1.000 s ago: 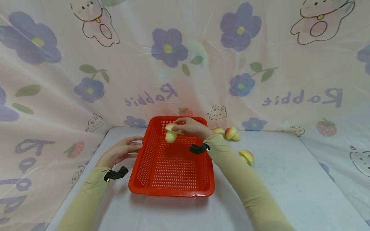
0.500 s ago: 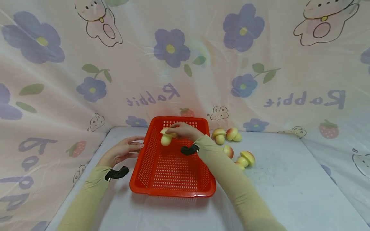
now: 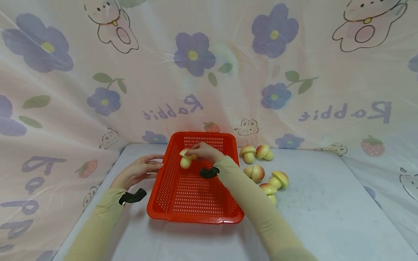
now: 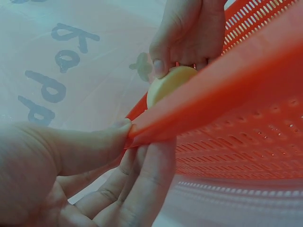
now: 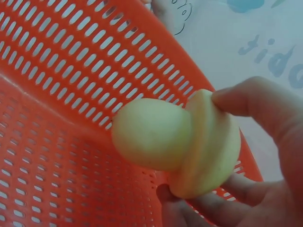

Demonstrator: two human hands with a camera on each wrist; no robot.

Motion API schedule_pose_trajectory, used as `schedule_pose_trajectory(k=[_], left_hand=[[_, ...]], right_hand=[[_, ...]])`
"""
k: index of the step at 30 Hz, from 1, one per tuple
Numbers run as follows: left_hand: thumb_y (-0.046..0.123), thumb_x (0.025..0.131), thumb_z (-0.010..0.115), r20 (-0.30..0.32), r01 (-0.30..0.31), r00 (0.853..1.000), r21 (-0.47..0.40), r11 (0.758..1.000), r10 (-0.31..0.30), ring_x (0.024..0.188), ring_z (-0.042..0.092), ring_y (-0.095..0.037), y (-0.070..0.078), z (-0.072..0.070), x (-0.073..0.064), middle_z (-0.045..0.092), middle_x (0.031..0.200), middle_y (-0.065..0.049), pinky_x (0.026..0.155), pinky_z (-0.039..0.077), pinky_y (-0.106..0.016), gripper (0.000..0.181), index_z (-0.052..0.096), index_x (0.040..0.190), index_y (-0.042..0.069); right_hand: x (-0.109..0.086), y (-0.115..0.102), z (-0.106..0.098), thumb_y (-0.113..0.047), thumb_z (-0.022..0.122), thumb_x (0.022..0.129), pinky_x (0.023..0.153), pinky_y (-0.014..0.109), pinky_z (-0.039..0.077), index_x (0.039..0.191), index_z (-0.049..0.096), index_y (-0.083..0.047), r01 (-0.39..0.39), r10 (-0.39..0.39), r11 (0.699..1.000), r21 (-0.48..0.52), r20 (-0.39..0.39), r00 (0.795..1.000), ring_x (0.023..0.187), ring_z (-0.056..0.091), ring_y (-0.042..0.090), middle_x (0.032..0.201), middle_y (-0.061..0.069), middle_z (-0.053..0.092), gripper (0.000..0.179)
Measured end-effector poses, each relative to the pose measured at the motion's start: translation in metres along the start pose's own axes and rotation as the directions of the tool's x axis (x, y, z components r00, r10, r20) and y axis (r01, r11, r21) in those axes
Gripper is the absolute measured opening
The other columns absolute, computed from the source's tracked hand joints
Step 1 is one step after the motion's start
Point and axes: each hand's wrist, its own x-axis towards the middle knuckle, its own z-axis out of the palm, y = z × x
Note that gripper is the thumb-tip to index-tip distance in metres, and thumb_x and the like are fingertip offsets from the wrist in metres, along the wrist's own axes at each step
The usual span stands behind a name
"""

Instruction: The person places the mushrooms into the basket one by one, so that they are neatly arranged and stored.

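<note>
A toy mushroom point(image 3: 185, 162) with a pale yellow stem is held by its cap in my right hand point(image 3: 206, 152), inside the far left part of a red plastic basket point(image 3: 196, 219). In the right wrist view, thumb and fingers grip the cap's edges, and the mushroom's stem point(image 5: 149, 135) points at the perforated wall. My left hand point(image 3: 138, 171) is at the basket's left side. The left wrist view has its thumb on top of the basket's rim point(image 4: 156, 124) and the fingers beneath, pinching it. Part of the held mushroom's cap point(image 4: 168, 85) shows beyond that rim.
Several more toy mushrooms with reddish-yellow caps lie right of the basket, among them one mushroom point(image 3: 249, 154) by the back and another mushroom point(image 3: 279, 179) nearer the front. They stand on a white-covered table point(image 3: 333, 203). A patterned curtain point(image 3: 228, 90) hangs behind.
My right hand has moved left and down into the basket with the mushroom. The sleeve now uncovers more mushrooms on the table. The left hand stays at the basket's rim.
</note>
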Motion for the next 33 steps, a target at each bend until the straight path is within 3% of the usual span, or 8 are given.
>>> schedule_pose_trajectory(k=[7, 14, 20, 33], left_hand=[[0.010, 0.095, 0.060, 0.002, -0.004, 1.000, 0.006, 1.000, 0.004, 0.096, 0.065, -0.025, 0.000, 0.000, 0.000, 0.065, 0.110, -0.012, 0.083, 0.053, -0.042, 0.058, 0.032, 0.145, 0.001], [0.010, 0.095, 0.060, -0.009, 0.000, 1.000, 0.012, 1.000, 0.000, 0.096, 0.065, -0.026, -0.001, 0.000, 0.000, 0.064, 0.112, -0.013, 0.083, 0.053, -0.042, 0.058, 0.033, 0.145, 0.001], [0.009, 0.095, 0.059, -0.005, 0.000, 1.000, 0.009, 1.000, 0.000, 0.096, 0.065, -0.026, -0.001, 0.000, 0.001, 0.065, 0.111, -0.012, 0.083, 0.053, -0.042, 0.057, 0.032, 0.145, 0.001], [0.012, 0.094, 0.061, 0.000, -0.007, 1.000, 0.007, 1.000, 0.007, 0.095, 0.065, -0.025, 0.000, 0.000, 0.000, 0.066, 0.109, -0.011, 0.083, 0.053, -0.041, 0.060, 0.032, 0.145, 0.000]], right_hand=[[-0.001, 0.002, 0.002, -0.023, 0.068, 0.089, 0.073, 0.032, 0.044, 0.109, 0.069, 0.000, 0.011, -0.011, 1.000, -0.006, 0.012, 1.000, 0.077, 0.049, 0.017, 0.089, 0.002, 0.062, 0.030], [0.001, 0.006, 0.004, -0.024, 0.071, 0.087, 0.073, 0.029, 0.046, 0.111, 0.067, -0.002, 0.019, -0.019, 0.999, -0.038, 0.020, 1.000, 0.081, 0.051, 0.019, 0.097, 0.004, 0.063, 0.033], [0.002, 0.008, 0.006, -0.021, 0.071, 0.087, 0.069, 0.029, 0.044, 0.107, 0.069, 0.000, 0.029, -0.028, 0.999, -0.035, 0.045, 0.999, 0.077, 0.049, 0.019, 0.089, 0.004, 0.062, 0.029], [0.002, 0.013, 0.005, -0.024, 0.071, 0.087, 0.088, 0.040, 0.047, 0.105, 0.070, -0.002, 0.002, 0.003, 0.993, -0.118, 0.038, 0.999, 0.093, 0.056, 0.027, 0.096, 0.006, 0.066, 0.028]])
